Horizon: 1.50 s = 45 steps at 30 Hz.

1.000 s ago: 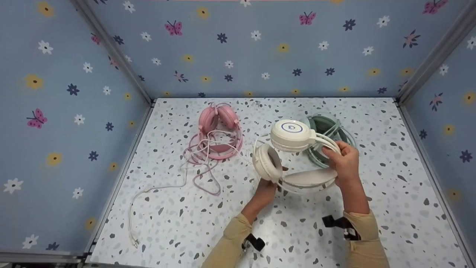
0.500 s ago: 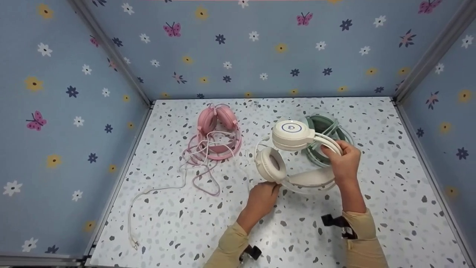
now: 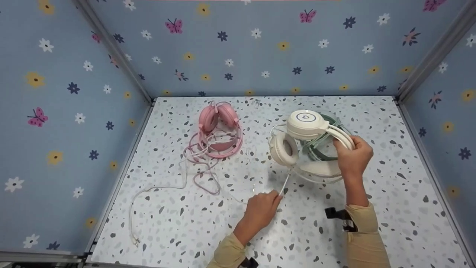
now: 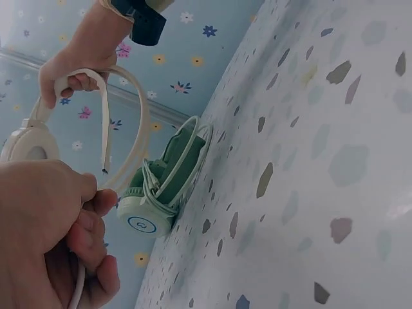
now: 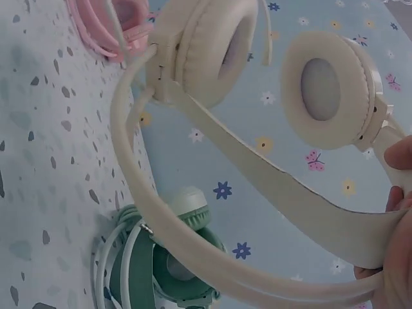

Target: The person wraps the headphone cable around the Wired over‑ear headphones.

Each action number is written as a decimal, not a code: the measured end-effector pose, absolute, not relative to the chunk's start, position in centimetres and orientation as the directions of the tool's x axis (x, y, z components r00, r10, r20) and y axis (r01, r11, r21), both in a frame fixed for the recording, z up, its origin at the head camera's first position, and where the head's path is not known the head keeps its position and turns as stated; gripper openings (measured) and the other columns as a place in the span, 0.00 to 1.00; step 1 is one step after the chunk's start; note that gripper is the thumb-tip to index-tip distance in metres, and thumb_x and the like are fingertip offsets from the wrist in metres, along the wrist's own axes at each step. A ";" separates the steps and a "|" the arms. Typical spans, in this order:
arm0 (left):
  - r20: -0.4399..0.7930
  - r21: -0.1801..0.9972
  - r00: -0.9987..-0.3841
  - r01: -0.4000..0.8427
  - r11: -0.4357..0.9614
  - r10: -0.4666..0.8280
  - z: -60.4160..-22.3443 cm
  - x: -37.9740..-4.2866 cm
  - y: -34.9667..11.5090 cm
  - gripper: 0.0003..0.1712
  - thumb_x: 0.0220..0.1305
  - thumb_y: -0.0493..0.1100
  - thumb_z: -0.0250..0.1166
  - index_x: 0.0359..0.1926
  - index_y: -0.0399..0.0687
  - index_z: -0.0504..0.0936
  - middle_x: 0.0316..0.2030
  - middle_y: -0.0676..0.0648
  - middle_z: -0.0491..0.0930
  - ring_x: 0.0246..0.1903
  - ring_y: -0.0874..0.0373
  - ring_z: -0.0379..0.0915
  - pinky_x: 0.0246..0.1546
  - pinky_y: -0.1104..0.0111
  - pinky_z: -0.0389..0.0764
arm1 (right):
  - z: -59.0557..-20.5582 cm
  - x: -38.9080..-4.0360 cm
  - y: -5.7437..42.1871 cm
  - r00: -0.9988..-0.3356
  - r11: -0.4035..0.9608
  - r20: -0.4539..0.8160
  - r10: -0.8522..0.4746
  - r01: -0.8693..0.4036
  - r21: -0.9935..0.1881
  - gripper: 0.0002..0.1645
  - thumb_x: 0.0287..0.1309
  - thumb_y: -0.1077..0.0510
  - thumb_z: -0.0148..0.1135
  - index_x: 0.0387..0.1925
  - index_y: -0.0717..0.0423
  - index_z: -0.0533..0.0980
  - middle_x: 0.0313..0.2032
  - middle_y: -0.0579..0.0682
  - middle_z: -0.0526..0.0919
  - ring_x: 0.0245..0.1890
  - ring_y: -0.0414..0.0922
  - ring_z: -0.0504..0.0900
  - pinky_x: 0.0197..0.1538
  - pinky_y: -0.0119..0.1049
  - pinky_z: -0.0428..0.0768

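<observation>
A pair of white headphones (image 3: 305, 125) is held up above the table by my right hand (image 3: 355, 154), whose fingers and thumb grip the headband beside one ear cup. In the right wrist view both padded ear cups and the inner band (image 5: 283, 187) show. My left hand (image 3: 261, 209) is lower and to the left, its curled fingers pinching the white cable (image 3: 285, 183), which runs taut up to the lower ear cup. In the left wrist view the cable (image 4: 78, 286) also comes out below the curled fingers. Green headphones (image 3: 322, 147) lie on the table behind the white pair, partly covered by it.
Pink headphones (image 3: 220, 130) lie at the back left of the speckled table (image 3: 178, 223), with loops of pink cable. A white cable (image 3: 163, 187) trails from there toward the front left, ending in a plug (image 3: 135, 242). Blue flowered panels (image 3: 238, 48) enclose the back and sides.
The left hand has slid down from the ear cup along the cable, drawing it straight. The right hand has carried the white headphones a little right and up. The cable over the pink headphones has shifted.
</observation>
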<state>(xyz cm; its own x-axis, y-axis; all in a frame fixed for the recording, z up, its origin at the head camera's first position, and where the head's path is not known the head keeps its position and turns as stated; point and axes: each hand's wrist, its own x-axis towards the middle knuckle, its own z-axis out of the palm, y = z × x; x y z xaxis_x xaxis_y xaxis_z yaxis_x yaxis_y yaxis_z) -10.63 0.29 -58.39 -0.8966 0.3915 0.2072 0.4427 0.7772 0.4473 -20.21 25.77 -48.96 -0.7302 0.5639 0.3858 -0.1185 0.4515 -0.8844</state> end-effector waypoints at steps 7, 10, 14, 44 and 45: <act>0.189 0.452 -0.875 0.480 0.752 0.446 -56.9 -8.6 -0.1 0.13 0.73 0.48 0.55 0.30 0.52 0.77 0.14 0.58 0.67 0.13 0.66 0.62 0.13 0.73 0.62 | -49.0 -20.9 27.0 -0.667 0.511 0.420 0.616 -0.067 -0.857 0.11 0.45 0.61 0.73 0.27 0.68 0.81 0.23 0.54 0.81 0.21 0.41 0.73 0.29 0.29 0.67; 0.184 0.412 -0.863 0.502 0.761 0.470 -56.4 -7.7 -0.1 0.14 0.73 0.48 0.56 0.28 0.53 0.76 0.13 0.57 0.68 0.12 0.66 0.63 0.12 0.72 0.62 | -49.1 -21.5 27.5 -0.646 0.530 0.416 0.641 -0.020 -0.848 0.12 0.45 0.60 0.73 0.27 0.66 0.82 0.25 0.55 0.82 0.23 0.40 0.74 0.31 0.28 0.68; 0.192 0.399 -0.842 0.537 0.743 0.505 -56.0 -6.3 -0.1 0.17 0.73 0.50 0.54 0.25 0.54 0.73 0.12 0.59 0.63 0.12 0.67 0.58 0.12 0.74 0.59 | -49.6 -22.0 28.2 -0.642 0.546 0.420 0.642 -0.001 -0.838 0.11 0.45 0.60 0.72 0.26 0.66 0.81 0.24 0.56 0.82 0.23 0.39 0.74 0.31 0.28 0.67; 0.596 0.654 -0.730 0.683 0.326 0.334 -52.0 -7.8 -1.2 0.11 0.71 0.35 0.56 0.30 0.52 0.78 0.16 0.58 0.64 0.14 0.72 0.54 0.17 0.81 0.62 | -49.5 -18.9 25.8 -0.982 0.260 0.094 -0.164 -0.135 -0.956 0.47 0.50 0.73 0.62 0.65 0.58 0.46 0.58 0.61 0.67 0.52 0.51 0.71 0.48 0.35 0.71; 0.598 0.661 -0.735 0.678 0.322 0.320 -52.0 -7.9 -1.2 0.11 0.71 0.35 0.56 0.31 0.52 0.79 0.16 0.58 0.64 0.14 0.72 0.55 0.17 0.81 0.63 | -49.5 -18.9 26.0 -0.978 0.240 0.090 -0.190 -0.135 -0.961 0.47 0.50 0.74 0.61 0.66 0.59 0.46 0.60 0.61 0.66 0.55 0.51 0.69 0.50 0.36 0.70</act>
